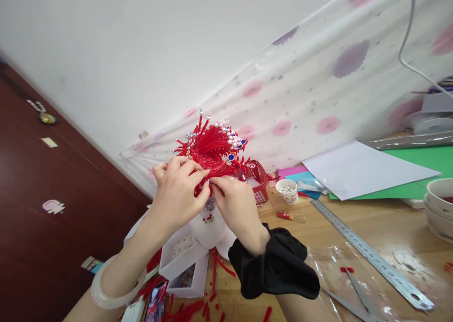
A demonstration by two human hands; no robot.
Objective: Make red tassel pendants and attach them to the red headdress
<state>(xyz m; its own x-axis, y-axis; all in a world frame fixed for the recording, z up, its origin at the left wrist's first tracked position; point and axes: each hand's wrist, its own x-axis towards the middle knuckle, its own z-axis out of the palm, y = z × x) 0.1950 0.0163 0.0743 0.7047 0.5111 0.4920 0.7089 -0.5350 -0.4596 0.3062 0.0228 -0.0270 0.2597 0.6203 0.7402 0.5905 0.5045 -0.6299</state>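
Observation:
A red chenille headdress (210, 140) with pearl-tipped stems, pearl clusters and blue oval gems sits on a white rounded stand (208, 232). My left hand (180, 185) lies along its near left side, fingers curled over the edge and thumb bent inward. From the right, my right hand (239, 209) pinches at the headdress's lower front edge, its fingertips meeting my left thumb. Whatever small piece lies between the right fingertips is hidden. Below the hands, a silvery beaded ornament (209, 204) with small red and green beads shows partly.
A red basket (262, 190) and a paper cup of pearls (287, 191) stand right of the headdress. A steel ruler (371, 253) and scissors (357, 293) lie on the right. White boxes (193, 270) of beads, a phone (155, 301) and red chenille scraps (187, 310) are in front.

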